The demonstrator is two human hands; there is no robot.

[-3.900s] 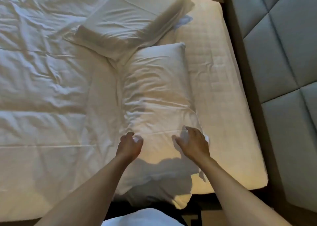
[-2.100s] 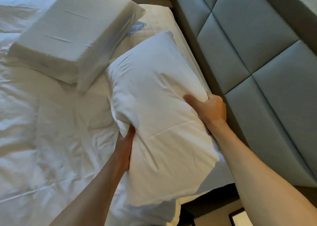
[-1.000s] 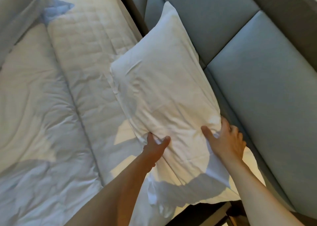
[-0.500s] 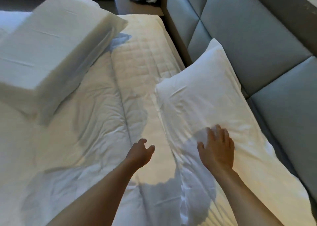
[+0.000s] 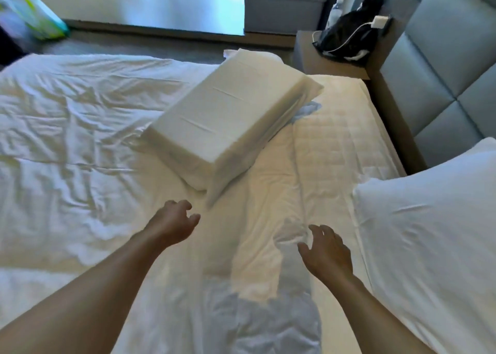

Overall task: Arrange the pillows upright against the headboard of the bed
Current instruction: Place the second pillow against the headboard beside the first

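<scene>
While both hands (image 5: 171, 226) hover empty, fingers (image 5: 326, 231) loosely spread, blocky pillow (image 5: 225, 120) ahead, no legible txt.

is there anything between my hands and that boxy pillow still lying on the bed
Nothing visible. Only rumpled sheet lies between the left hand, the right hand and the boxy pillow. Both hands are open and empty, the left one nearer its corner.
</scene>
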